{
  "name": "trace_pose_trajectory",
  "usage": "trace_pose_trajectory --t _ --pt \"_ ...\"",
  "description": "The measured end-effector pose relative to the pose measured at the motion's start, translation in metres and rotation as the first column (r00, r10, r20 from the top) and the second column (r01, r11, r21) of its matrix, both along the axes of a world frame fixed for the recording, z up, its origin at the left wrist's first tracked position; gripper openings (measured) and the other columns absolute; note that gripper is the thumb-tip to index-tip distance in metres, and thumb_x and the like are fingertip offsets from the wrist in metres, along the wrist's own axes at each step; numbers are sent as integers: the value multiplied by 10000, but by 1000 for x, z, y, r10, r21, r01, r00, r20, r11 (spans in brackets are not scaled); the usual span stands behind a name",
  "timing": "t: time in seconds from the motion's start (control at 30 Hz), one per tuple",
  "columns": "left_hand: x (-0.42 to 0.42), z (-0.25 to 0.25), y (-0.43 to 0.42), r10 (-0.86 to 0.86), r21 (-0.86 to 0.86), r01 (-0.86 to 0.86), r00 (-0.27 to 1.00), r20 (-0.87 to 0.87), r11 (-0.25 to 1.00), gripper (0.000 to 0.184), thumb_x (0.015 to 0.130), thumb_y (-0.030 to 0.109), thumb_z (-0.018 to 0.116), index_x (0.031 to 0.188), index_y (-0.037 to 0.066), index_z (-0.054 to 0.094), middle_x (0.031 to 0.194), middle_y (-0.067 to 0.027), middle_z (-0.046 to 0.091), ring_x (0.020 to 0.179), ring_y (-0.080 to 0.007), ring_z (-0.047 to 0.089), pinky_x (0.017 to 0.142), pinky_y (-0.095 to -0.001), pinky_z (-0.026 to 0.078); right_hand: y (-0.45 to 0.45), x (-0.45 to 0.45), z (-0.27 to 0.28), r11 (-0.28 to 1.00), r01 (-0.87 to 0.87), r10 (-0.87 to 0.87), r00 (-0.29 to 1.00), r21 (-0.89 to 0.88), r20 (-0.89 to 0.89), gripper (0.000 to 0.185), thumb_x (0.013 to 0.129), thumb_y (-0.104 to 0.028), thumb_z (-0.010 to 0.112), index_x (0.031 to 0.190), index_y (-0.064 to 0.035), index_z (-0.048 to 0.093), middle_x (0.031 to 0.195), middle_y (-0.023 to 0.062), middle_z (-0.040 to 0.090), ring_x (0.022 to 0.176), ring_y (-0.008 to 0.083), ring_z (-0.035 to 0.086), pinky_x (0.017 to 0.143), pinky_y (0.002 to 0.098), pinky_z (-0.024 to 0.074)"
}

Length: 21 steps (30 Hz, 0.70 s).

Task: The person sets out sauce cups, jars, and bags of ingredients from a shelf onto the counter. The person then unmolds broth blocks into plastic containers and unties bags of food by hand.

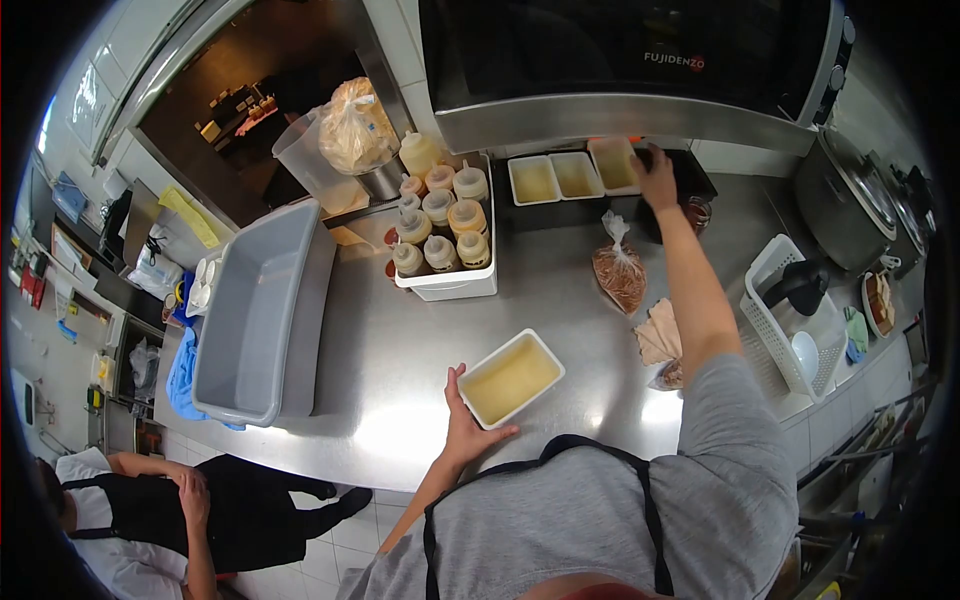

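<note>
My left hand (467,423) grips the left end of a white rectangular tub (512,378) with pale yellow contents, near the counter's front edge. Its thumb and fingers lie along two sides of the tub. At the back, my right hand (655,180) is at the right edge of a similar tub (614,166), its fingers bent against the rim. Two more such tubs, a middle one (576,175) and a left one (534,180), stand beside it in a row on a black surface. A tied plastic bag of reddish-brown food (620,272) lies in front of them.
A white bin of squeeze bottles (450,287) and a large grey tub (255,320) stand left. An oven (630,110) is above the back. Right are a white basket (780,330), a cloth (658,333) and a large pot (845,200). A person in a black apron (240,510) stands lower left.
</note>
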<state>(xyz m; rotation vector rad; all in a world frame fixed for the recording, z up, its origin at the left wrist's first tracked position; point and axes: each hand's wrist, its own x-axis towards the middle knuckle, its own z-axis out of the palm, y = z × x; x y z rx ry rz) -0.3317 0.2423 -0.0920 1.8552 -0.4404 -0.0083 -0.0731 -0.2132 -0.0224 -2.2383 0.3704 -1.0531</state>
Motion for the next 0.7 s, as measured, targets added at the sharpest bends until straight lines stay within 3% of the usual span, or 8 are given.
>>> trace_pose_trajectory --t 0.1,0.13,0.2,0.23,0.43,0.53,0.6,0.7 --pt "0 -4 -3 -23 -85 23 1000 -1 996 1338 556 189 880 1412 67 -142 1432 -207 148 1283 -313 322 1047 -410 325 95 -58 20 920 -392 391 917 -5 -74 516 822 -360 651 1209 -44 522 1182 139 535 1139 273 502 899 351 447" --pt "0 -2 -4 4 -84 -5 1000 -16 996 1353 552 185 881 1407 70 -162 1420 -203 171 1278 -313 329 1043 -418 330 129 -94 52 715 -628 699 656 308 -285 497 819 -334 664 1203 -47 534 1176 122 538 1135 242 506 904 346 450" --pt "2 1 -6 22 -78 -25 999 -38 997 1369 548 180 882 1403 72 -181 1409 -200 193 1274 -313 336 1039 -425 335 173 -133 47 288 -934 900 189 210 -393 461 809 -292 678 1183 -55 550 1185 114 539 1118 247 516 939 349 423" --pt "3 2 -7 7 -72 -13 996 -84 997 1365 559 187 875 1400 85 -195 1386 -203 222 1261 -314 352 1029 -439 344 192 -146 29 180 -981 895 130 78 -427 461 789 -270 683 1170 -46 552 1153 134 542 1102 280 518 939 360 420" --pt "-3 6 -8 -68 -38 66 997 -48 997 1353 567 184 867 1398 83 -196 1304 -182 315 1212 -309 405 1003 -449 371 232 -186 22 206 -974 756 99 91 -647 254 788 -179 641 1019 -86 593 1048 88 565 1006 297 531 851 375 446" --pt "-4 10 -7 -111 34 111 994 6 993 1373 548 194 879 1396 83 -195 1305 -173 318 1204 -305 411 1001 -445 373 224 -195 24 195 -981 822 165 -3 -545 150 806 -156 613 938 -91 585 973 70 559 962 285 528 803 375 450" --pt "-2 14 -11 -65 -58 63 997 -31 996 1314 549 193 874 1418 62 -103 1291 -175 339 1192 -296 430 992 -430 391 216 -193 21 253 -960 937 274 -118 -217 120 813 -162 628 897 -81 597 849 77 563 820 277 554 710 365 467" --pt "-4 3 0 -13 26 17 993 -120 1000 1293 545 186 877 1428 69 -60 1297 -167 327 1183 -288 441 966 -426 424 183 -183 44 532 -842 847 530 87 -41 93 845 -133 618 882 -52 590 797 48 563 733 173 566 672 294 454"
